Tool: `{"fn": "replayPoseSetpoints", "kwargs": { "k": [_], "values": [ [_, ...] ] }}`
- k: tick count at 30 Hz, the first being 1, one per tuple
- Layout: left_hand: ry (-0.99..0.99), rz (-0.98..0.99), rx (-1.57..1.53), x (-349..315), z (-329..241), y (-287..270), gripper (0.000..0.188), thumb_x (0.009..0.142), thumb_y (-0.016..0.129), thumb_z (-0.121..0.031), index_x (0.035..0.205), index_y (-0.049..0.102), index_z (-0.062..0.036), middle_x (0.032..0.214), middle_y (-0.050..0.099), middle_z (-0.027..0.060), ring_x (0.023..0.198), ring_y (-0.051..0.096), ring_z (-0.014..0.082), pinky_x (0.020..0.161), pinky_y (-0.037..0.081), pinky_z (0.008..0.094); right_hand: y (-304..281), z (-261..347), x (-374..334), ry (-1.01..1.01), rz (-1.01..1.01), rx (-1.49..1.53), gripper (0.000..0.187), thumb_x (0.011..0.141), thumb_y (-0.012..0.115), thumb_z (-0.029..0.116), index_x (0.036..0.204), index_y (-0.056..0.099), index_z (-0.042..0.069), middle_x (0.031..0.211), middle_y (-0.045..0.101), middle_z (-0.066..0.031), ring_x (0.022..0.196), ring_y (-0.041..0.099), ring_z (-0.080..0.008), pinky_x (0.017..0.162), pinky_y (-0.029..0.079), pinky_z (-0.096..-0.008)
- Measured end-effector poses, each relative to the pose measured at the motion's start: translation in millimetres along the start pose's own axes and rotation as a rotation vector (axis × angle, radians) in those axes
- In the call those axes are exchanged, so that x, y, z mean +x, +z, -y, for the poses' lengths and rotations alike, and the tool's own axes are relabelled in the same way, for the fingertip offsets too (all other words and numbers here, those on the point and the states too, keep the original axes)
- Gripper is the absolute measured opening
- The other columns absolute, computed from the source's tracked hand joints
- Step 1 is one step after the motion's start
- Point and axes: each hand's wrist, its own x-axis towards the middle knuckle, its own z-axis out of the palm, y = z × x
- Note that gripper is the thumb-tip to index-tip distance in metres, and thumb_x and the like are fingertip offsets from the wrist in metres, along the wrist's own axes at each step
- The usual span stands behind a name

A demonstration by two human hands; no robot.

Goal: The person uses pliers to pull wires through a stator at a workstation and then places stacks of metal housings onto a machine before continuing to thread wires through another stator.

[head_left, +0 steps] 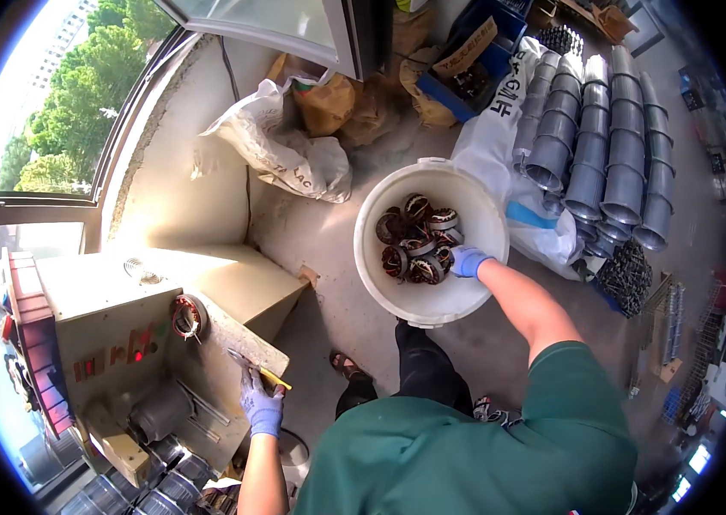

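My left hand, in a pale blue-violet glove, is closed around a slim metal tool with a yellow handle. It is at the edge of a light board on a machine. A ring-shaped motor stator with copper windings stands at the board's far end. My right hand, gloved alike, reaches into a white bucket. Its fingers close on a wound stator at the right of the pile; the fingertips are partly hidden. Several more stators lie heaped inside.
The beige machine with a red light is at left, below a window. Woven sacks lie against the wall. Stacks of grey metal housings and blue crates are beyond the bucket. More metal cylinders sit at lower left.
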Motion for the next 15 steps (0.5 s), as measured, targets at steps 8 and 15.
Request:
{"fn": "replayPoseSetpoints", "kwargs": {
  "k": [8,15],
  "values": [
    [-0.105,0.069,0.114,6,-24,-2,0.091,0.066,0.088,-0.021,0.146,0.049,-0.0038,0.160,0.035,0.0224,0.138,0.046,0.0389,0.114,0.041,0.0399,-4,-16,122,0.592,-0.465,0.279,0.071,0.080,0.070,0.045,0.136,0.058,0.003,0.133,0.061,-0.0270,0.128,0.057,-0.0389,0.108,0.047,-0.0474],
    [-0.145,0.146,0.213,20,-46,-14,0.095,0.066,0.088,-0.020,0.149,0.046,-0.0019,0.160,0.034,0.0231,0.137,0.047,0.0394,0.113,0.042,0.0404,25,-68,209,0.909,-0.360,0.983,0.069,0.083,0.070,0.047,0.131,0.062,-0.001,0.115,0.071,-0.0241,0.098,0.073,-0.0352,0.084,0.059,-0.0445]
  ]
}}
